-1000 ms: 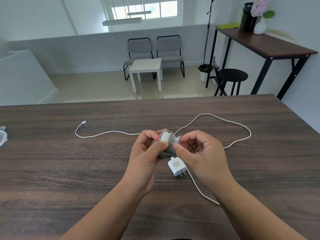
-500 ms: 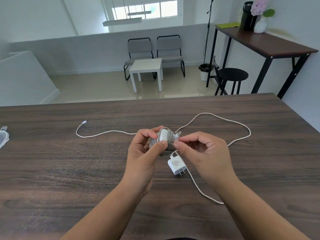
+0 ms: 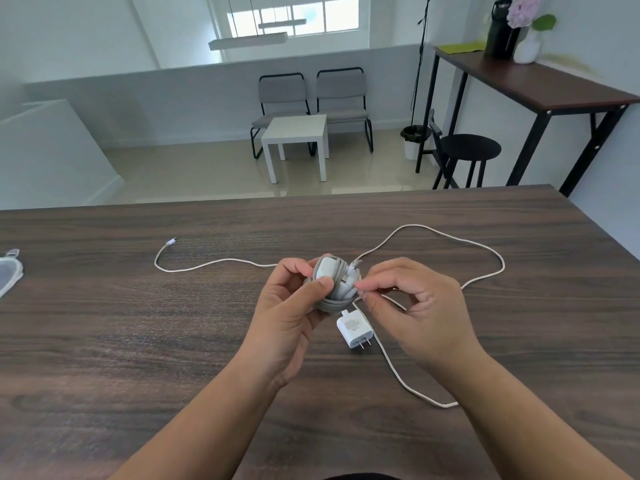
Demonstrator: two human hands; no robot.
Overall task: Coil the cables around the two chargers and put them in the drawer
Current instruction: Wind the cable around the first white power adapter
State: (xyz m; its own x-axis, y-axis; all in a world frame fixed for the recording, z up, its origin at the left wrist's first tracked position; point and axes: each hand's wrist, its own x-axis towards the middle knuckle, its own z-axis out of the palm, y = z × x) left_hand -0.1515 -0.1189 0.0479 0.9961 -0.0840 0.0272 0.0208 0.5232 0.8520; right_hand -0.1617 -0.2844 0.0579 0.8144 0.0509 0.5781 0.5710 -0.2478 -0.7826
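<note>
Hands meet at the middle of the frame above the dark wooden table [image 3: 138,341]. Left hand [image 3: 287,317] grips the wrapped charger [image 3: 334,284], thumb and fingers curled round its grey coil. Right hand [image 3: 415,313] pinches the cable end [image 3: 355,271] at the bundle's right side, other fingers loosely curled. Just below lies the second charger [image 3: 355,329], prongs toward the lower right, its loose cable [image 3: 450,237] looping wide to the right and trailing to the upper left. Bare wood runs left to the clear pouch [image 3: 10,271] at the frame's edge. No drawer shows.
</note>
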